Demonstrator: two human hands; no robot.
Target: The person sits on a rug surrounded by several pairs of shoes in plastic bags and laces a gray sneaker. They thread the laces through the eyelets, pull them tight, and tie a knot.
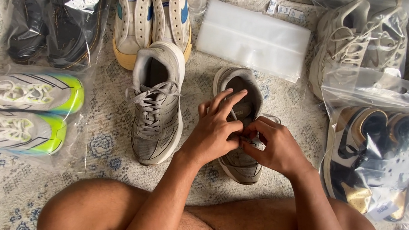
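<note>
Both hands are working the laces of the grey sneaker point(239, 135) lying on the patterned rug point(107, 144), beside its laced mate point(155, 104). The left hand point(215, 132) is pinching a lace, index finger raised; the right hand point(276, 147) is pinching the other strand. Even tension is probably keeping the lacing tidy.

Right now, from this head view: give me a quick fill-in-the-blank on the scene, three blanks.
1. Both hands, left hand and right hand, work the ___ of the grey sneaker.
2. Its laced mate lies to its ___.
3. The black shoes are sealed in a clear plastic ___.

Missing: laces; left; bag
</note>
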